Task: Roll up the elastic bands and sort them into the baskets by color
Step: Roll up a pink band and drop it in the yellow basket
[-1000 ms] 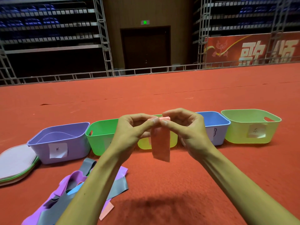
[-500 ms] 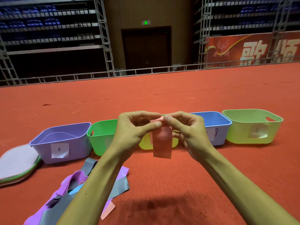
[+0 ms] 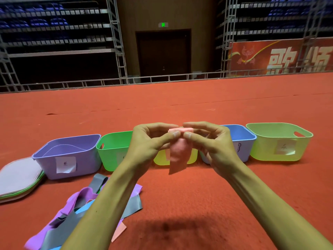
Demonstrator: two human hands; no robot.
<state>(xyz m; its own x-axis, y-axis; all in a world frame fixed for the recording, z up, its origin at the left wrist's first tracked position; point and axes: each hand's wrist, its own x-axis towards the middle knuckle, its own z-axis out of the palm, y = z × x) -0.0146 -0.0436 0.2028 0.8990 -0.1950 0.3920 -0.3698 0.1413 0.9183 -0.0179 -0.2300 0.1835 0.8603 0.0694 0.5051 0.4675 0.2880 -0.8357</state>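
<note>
- Both hands meet above the red floor (image 3: 198, 195): the left hand (image 3: 149, 143) and right hand (image 3: 214, 143) each pinch the top of a pink band (image 3: 179, 156) between thumb and curled fingers.
- The band's top is partly rolled; its loose tail hangs down in front of the yellow basket (image 3: 193, 157).
- Five baskets stand in a row: purple basket (image 3: 68, 156), green basket (image 3: 111, 150), yellow, blue basket (image 3: 239, 139), lime basket (image 3: 279, 141).
- A pile of bands (image 3: 86, 204), purple, grey, blue and pink, lies at lower left.
</note>
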